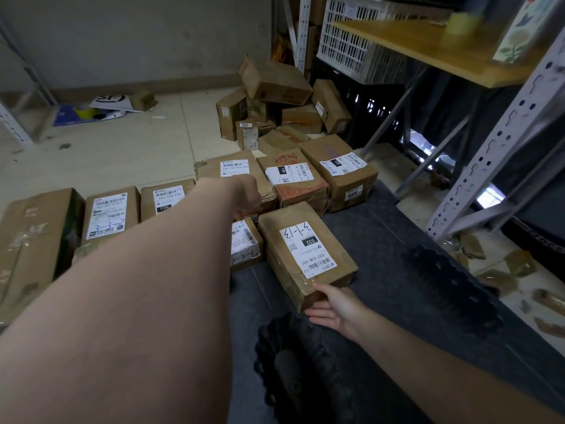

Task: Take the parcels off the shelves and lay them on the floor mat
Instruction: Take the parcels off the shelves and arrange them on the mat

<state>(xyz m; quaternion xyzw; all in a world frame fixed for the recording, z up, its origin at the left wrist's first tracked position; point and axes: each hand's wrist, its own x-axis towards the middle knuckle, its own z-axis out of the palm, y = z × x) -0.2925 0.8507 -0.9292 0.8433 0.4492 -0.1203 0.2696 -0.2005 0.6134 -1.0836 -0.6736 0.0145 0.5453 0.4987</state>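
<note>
Eight parcels (pixel 306 249) show in the near rows, one heap (pixel 275 102) behind, one white crate (pixel 351 47).

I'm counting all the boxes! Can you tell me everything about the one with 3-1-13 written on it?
The box is brown cardboard, oblong, wrapped in clear tape and a bit crumpled at its near end. A white label on top carries the handwritten 3-1-13, a black patch reading 032 and a barcode. The box lies flat on the dark mat. The right hand touches its near end with straight fingers.
</note>
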